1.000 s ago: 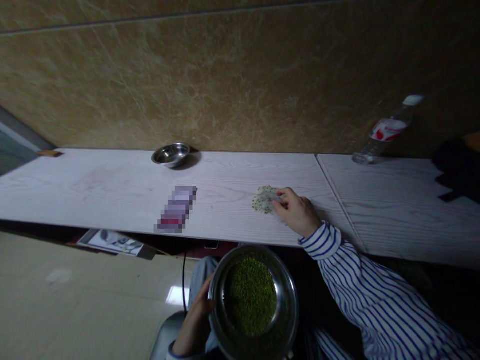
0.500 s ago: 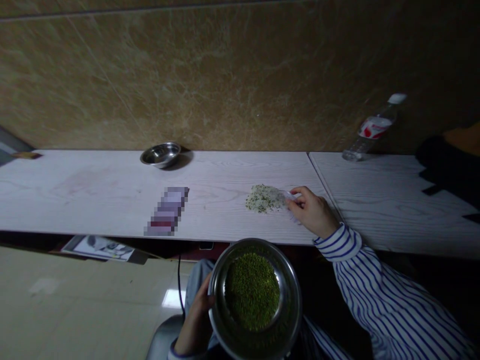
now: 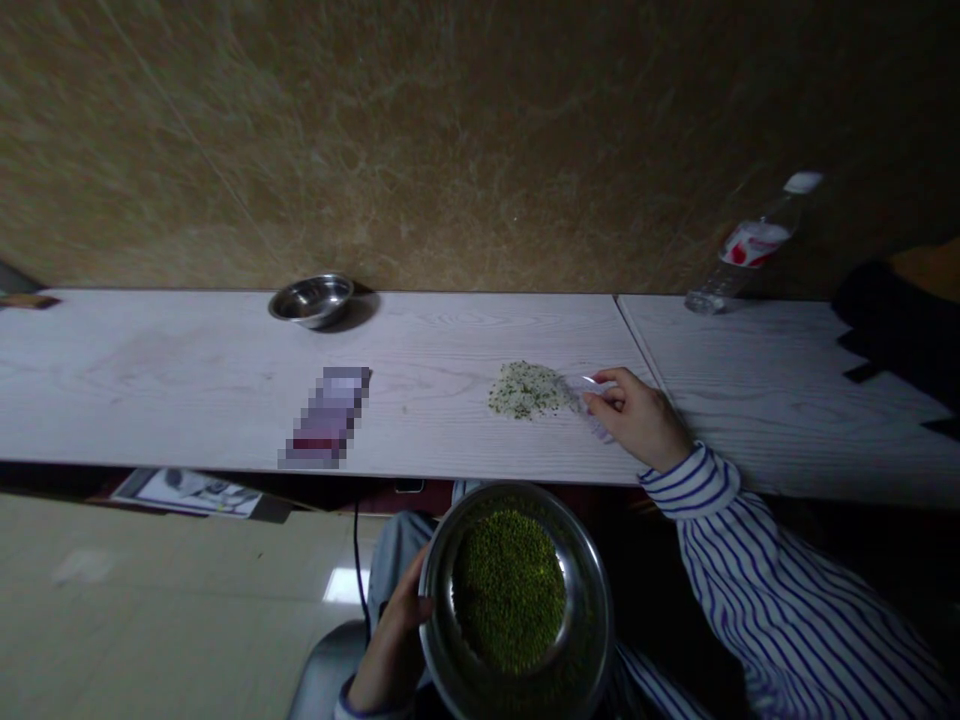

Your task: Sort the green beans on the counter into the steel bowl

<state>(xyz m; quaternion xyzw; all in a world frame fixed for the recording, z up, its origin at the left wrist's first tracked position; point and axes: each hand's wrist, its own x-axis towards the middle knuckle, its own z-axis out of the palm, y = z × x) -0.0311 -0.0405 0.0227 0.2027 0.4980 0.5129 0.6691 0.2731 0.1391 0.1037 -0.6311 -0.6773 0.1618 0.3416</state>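
Note:
My left hand [image 3: 397, 635] is closed on the left rim of a steel bowl [image 3: 589, 600], which is tipped slightly toward me below the table edge. Green beans, looking like mung beans [image 3: 510, 590], cover its bottom. Over the table, my right hand [image 3: 637, 415] pinches a piece of clear plastic [image 3: 598, 425], perhaps a small bag; its full shape is hard to make out. Just left of the plastic lies a loose pile of white grains mixed with green beans [image 3: 525, 390] on the pale wood-grain tabletop [image 3: 442, 430].
A smaller steel bowl [image 3: 311, 302] stands at the back left by the wall. Nearer me lies a pixelated flat object [image 3: 326, 418]. A plastic bottle [image 3: 750, 245] leans against the wall at right, near a dark item [image 3: 885, 320]. Papers [image 3: 187, 492] sit under the tabletop.
My right hand has drawn a little to the right with the plastic, away from the pile. The left hand still holds the bowl, and the view has shifted slightly.

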